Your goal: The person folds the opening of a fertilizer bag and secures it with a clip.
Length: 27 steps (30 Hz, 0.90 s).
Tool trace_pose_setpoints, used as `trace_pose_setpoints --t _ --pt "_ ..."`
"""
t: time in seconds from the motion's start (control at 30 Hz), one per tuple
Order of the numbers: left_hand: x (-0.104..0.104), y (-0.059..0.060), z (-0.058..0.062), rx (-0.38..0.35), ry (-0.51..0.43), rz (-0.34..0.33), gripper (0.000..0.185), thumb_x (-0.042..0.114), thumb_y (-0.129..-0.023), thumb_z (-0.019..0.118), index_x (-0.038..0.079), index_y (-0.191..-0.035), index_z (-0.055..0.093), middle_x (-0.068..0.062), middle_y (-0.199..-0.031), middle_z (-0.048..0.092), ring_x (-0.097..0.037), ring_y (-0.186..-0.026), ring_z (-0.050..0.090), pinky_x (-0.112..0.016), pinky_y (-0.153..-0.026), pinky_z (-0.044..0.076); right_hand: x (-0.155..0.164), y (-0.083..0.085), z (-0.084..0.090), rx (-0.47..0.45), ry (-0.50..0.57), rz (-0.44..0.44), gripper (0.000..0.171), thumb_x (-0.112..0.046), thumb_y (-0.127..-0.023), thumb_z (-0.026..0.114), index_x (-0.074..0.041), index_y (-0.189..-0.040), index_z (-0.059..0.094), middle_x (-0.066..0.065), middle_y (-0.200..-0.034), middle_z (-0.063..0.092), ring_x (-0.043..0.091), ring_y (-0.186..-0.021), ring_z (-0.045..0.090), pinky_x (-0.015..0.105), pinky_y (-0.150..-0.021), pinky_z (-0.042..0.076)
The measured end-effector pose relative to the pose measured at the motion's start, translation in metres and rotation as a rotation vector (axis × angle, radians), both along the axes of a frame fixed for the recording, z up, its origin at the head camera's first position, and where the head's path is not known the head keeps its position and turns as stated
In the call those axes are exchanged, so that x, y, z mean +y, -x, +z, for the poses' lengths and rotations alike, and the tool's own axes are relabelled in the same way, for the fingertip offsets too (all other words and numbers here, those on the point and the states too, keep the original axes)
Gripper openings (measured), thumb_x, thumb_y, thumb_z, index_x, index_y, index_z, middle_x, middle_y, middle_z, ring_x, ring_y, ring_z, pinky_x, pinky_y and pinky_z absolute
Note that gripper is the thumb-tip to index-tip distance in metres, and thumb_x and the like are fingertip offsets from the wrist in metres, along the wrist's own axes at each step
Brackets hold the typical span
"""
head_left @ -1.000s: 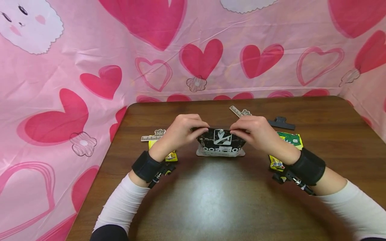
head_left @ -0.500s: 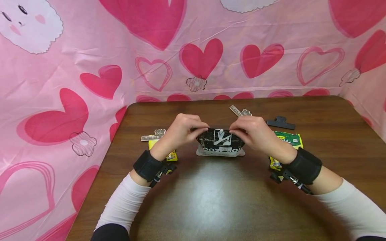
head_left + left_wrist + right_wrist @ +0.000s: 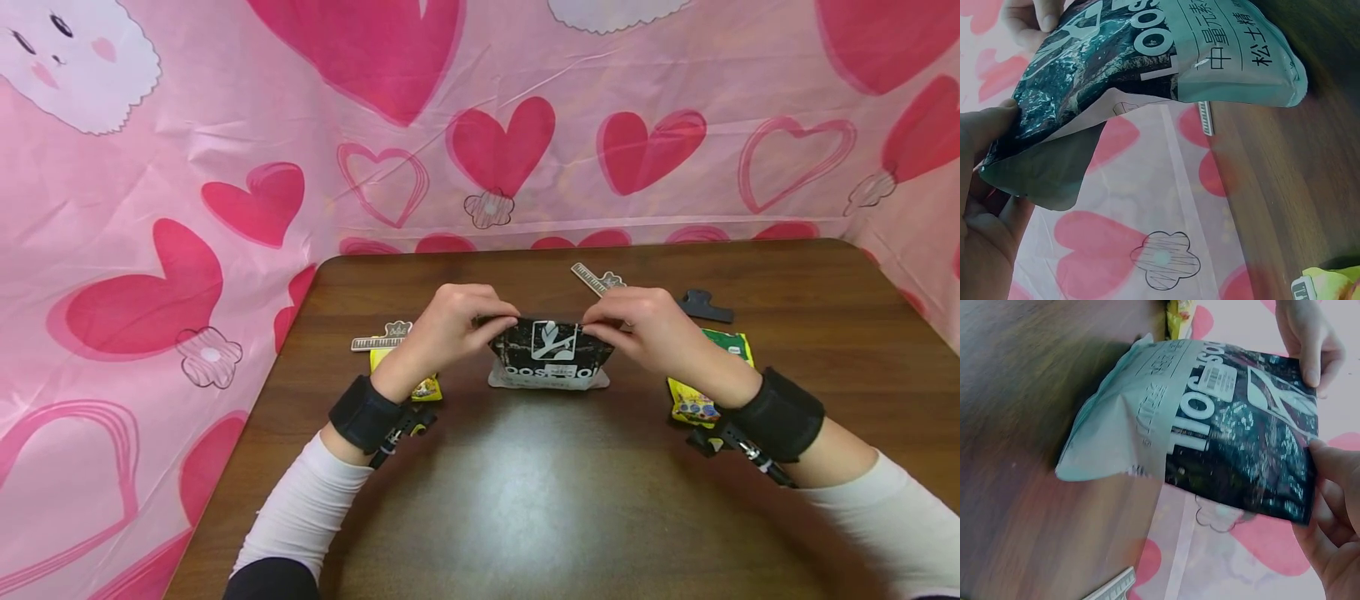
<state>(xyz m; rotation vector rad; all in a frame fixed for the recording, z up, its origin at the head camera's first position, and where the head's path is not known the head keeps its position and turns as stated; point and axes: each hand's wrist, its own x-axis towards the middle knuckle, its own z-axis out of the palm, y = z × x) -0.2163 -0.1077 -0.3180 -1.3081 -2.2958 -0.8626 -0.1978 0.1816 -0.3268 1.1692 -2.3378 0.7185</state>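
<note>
Head view shows your left hand and right hand each pinching a top corner of the soil bag (standing upright) on the table, mid-table.

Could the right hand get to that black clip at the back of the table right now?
Probably not at once: the right hand pinches the soil bag. Past it, the path to the black clip looks free.

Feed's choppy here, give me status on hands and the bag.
Left hand and right hand each pinch a top corner of the soil bag. Bag stands upright on the table. Nothing blocking.
</note>
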Motion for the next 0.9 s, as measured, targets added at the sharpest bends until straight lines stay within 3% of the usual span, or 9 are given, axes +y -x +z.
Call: trace_pose_setpoints --t 0.2,0.47,0.67,0.9 --pt "-0.007 0.001 -0.001 -0.040 -0.025 -0.002 0.011 0.013 -0.085 0.078 0.009 -0.095 0.079 -0.002 -0.084 0.074 -0.008 -0.071 0.061 -0.026 -0.060 0.048 0.013 0.000 0.000 -0.017 0.006 0.028 0.019 -0.004 -0.075 0.083 -0.010 -0.092 0.076 0.000 -0.086 0.073 0.008 -0.073 0.061 0.016 -0.062 0.047" --pt "-0.016 0.001 -0.005 -0.096 -0.057 0.011 0.016 0.011 -0.086 0.076 0.007 -0.102 0.078 -0.004 -0.091 0.077 -0.010 -0.079 0.070 -0.032 -0.066 0.058 0.026 -0.002 -0.002 -0.045 -0.032 -0.025 0.021 -0.004 -0.074 0.083 -0.013 -0.092 0.076 -0.004 -0.084 0.071 0.002 -0.068 0.056 0.018 -0.058 0.048" --pt "-0.016 0.000 -0.005 -0.066 -0.060 0.022 0.015 0.011 -0.086 0.076 0.007 -0.101 0.079 -0.004 -0.090 0.078 -0.009 -0.072 0.070 -0.026 -0.061 0.055 0.031 -0.003 -0.006 -0.056 -0.043 -0.047 0.021 -0.005 -0.075 0.083 -0.013 -0.092 0.075 -0.005 -0.083 0.070 0.000 -0.068 0.055 0.013 -0.059 0.046" --pt "-0.016 0.000 -0.006 -0.041 -0.066 0.049 0.015 0.012 -0.084 0.078 0.006 -0.097 0.080 -0.006 -0.089 0.078 -0.011 -0.074 0.073 -0.028 -0.061 0.056 0.033 -0.002 -0.011 -0.014 -0.022 -0.040 0.020 0.000 -0.073 0.083 -0.009 -0.089 0.075 -0.003 -0.080 0.070 0.004 -0.067 0.058 0.017 -0.060 0.049"
